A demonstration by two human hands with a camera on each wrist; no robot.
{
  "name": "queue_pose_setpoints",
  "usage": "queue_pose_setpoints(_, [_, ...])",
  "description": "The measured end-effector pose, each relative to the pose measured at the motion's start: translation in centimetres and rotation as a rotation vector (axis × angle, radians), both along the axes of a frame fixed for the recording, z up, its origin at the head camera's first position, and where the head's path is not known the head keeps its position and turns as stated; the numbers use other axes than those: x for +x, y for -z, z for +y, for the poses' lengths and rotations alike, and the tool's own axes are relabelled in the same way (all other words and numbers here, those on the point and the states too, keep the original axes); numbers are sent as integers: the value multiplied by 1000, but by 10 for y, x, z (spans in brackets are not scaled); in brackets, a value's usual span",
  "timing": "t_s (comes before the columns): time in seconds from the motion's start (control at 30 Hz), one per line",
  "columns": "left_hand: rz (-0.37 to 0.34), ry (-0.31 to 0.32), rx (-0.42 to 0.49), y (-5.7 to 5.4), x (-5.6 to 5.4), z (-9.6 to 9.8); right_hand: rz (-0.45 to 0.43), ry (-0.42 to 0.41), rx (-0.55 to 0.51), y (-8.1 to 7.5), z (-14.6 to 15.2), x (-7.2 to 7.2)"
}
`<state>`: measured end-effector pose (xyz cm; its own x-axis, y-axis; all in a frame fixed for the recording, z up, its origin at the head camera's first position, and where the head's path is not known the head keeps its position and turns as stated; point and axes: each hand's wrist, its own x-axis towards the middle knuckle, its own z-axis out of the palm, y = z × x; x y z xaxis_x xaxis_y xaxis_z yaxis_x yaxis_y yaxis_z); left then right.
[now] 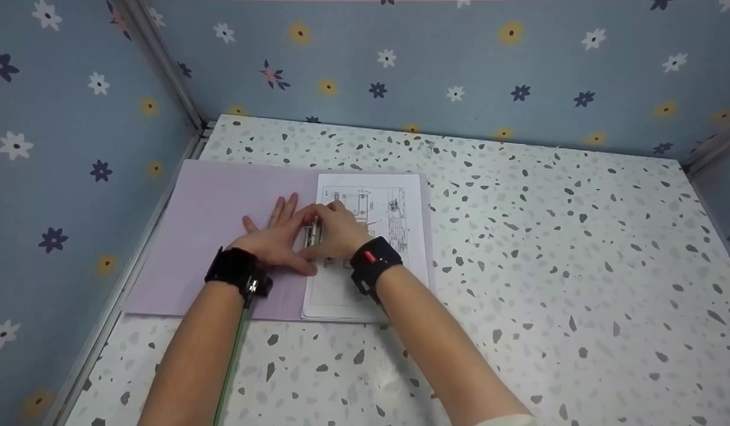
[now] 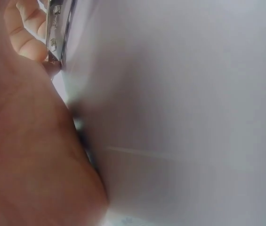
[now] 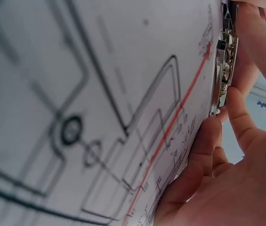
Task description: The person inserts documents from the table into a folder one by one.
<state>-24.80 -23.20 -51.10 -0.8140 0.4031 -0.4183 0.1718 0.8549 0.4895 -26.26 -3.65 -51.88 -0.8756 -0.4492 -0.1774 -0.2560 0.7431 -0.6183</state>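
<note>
A lilac folder (image 1: 181, 236) lies spread on the table, with white sheets bearing a technical drawing (image 1: 394, 272) on its right half. By the fold sits a metal clip (image 1: 312, 235), seen close up in the right wrist view as a shiny metal mechanism (image 3: 225, 66). My left hand (image 1: 273, 239) rests spread on the left cover, its thumb and index finger reaching toward the clip's ends. Over the sheets' left edge, my right hand (image 1: 340, 234) grips the clip with thumb and curled fingers. The left palm (image 2: 34, 141) fills one side of the left wrist view.
Beneath the folder is a white speckled table (image 1: 566, 266). A flowered blue panel (image 1: 447, 65) stands behind it, and another flowered panel (image 1: 57, 195) rises along the left edge. A green cable (image 1: 230, 370) runs along the left forearm.
</note>
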Motion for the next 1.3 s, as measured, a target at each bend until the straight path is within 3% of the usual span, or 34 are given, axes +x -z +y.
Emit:
queue_pose_setpoints(0.17, [-2, 12, -12, 1, -2, 1, -27, -60, -85, 6, 12, -6])
queue_pose_setpoints(0.33, [12, 15, -18, 3, -3, 1, -76, -91, -158, -3, 50, 1])
queue_pose_setpoints(0.43, [22, 12, -13, 3, -1, 2, -16, -47, -53, -12, 87, 15])
queue_pose_setpoints(0.57, [38, 14, -9, -1, 3, 1, 68, -28, 179, -16, 134, 37])
queue_pose_setpoints(0.73, [69, 20, 27, -16, 13, -12, 23, -87, 300, -15, 171, 61])
queue_pose_setpoints(0.87, [145, -37, 29, -38, 23, -50, 1, -107, 299, -13, 175, 69])
queue_pose_setpoints(1.03, [242, -218, 13, -66, 45, -126, -20, -69, 300, -16, 167, 72])
queue_pose_setpoints(1.2, [154, -393, 2, -74, 72, -189, -23, -33, 343, -19, 162, 75])
queue_pose_setpoints(1.3, [52, -429, -18, -71, 85, -210, -11, -29, 360, -20, 161, 76])
